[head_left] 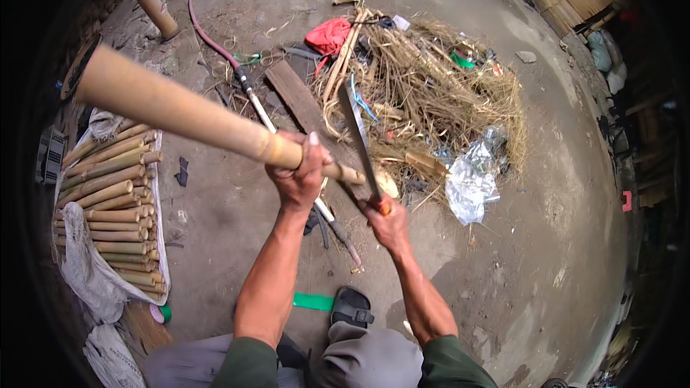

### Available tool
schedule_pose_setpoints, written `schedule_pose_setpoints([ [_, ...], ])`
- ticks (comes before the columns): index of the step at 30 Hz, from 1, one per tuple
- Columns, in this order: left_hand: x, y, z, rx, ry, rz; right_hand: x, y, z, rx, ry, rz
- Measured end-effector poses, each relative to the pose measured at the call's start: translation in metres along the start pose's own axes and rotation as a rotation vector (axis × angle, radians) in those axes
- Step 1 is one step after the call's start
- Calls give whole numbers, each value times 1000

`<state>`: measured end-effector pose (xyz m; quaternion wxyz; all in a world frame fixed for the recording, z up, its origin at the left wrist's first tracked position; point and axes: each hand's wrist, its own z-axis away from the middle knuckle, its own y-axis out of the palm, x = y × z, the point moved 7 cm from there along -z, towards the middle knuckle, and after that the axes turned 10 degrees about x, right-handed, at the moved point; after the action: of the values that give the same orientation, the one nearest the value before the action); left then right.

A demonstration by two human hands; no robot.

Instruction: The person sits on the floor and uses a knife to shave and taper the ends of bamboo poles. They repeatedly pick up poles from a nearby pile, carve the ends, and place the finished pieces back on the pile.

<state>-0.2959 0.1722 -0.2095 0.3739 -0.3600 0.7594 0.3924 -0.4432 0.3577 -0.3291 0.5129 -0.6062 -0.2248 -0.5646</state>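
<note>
- The left hand [300,172] has a closed grip around a long bamboo pole [187,113], near its end.
- The right hand [388,223] grips tight a machete [358,136], its blade up beside the pole's tip.
- Cut bamboo pieces [111,208] lie stacked at left.

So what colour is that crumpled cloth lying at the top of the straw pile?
Red cloth, clearest in the head view, at the straw pile's upper left edge.

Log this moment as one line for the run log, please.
left hand: grips bamboo pole | right hand: holds long knife, blade up by pole's end | left: stacked bamboo pieces | ahead: straw pile
</note>
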Motion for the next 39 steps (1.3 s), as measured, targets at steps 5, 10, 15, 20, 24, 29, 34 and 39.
schedule_pose_setpoints([
  [5, 1, 14, -3, 54, -36, -135, 29, -16, -10, -217, -390, 66],
  [10, -2, 5, -5, 44, -27, -72, -98, 27, 24, 40, 564, -111],
  [15, 1, -3, -9, 299, -47, 25, -45, 4, 18, -28, 117, 7],
  [20, 0, -8, -3, 317, -64, 103, -8, 9, 0, -124, -102, -40],
  [24, -1, -19, -3, 233, -48, 77, -71, 29, 13, 43, 468, -51],
  [29, 2, -13, -2, 292, -41, 69, -51, 12, 18, -84, 132, 6],
  [34, 5, -6, -2, 289, -96, 31, -51, 20, 3, -98, 155, 105],
  [39, -1, -23, 2, 249, -70, 97, -102, 30, 22, 35, 472, 61],
])
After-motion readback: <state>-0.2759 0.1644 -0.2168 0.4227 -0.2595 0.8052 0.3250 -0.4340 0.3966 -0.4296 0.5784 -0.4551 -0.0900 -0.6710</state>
